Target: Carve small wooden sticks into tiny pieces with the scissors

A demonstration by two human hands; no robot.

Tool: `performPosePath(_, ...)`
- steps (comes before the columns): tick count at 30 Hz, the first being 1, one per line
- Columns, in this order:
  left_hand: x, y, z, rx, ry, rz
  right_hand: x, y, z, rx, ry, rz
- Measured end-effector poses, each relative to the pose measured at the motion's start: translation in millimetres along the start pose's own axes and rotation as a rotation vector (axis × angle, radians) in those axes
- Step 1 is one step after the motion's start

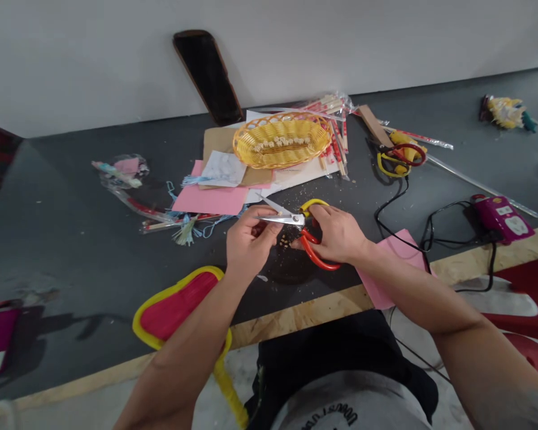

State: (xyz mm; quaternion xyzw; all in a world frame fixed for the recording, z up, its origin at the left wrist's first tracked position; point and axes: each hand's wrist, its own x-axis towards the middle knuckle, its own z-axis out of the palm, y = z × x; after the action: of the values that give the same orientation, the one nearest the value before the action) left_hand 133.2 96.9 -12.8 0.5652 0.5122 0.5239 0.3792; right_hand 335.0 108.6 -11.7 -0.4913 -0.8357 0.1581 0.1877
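Observation:
My right hand [338, 233] grips a pair of scissors [297, 220] by its red and yellow handles. The blades stand apart and point left, toward my left hand [251, 242]. The left fingers are pinched together by the lower blade, and whatever small thing they hold is too small to make out. Below the blades, small tan cut bits [284, 241] lie scattered on the dark tabletop [179, 146]. Beyond my hands, a yellow woven basket [275, 160] holds a row of small pale pieces [282, 142].
A phone [210, 77] leans on the wall. Pink paper [210, 199], blue tassels [196, 179] and wrapped chopsticks [338, 140] surround the basket. At right are more scissors [407, 156], a yellow glue gun [401, 141] and a corded purple power strip [504, 218]. A red-and-yellow paddle shape [177, 307] lies front left.

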Motion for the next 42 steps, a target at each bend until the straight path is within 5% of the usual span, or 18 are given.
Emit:
performPosePath(13,0.7,11.4,-3.9,0.056,-0.13,0.088,2.7,4.6,6.2,-0.001,-0.005,-0.079)
performPosePath(23,0.3,12.7,-2.1,0.047,-0.083,0.059,-2.0,-2.9,4.4,-0.018,-0.018,-0.05)
performPosePath(42,-5.4,14.2,-4.1,0.245,0.006,0.275,-1.4,-6.8,-10.0,0.208,-0.165,-0.041)
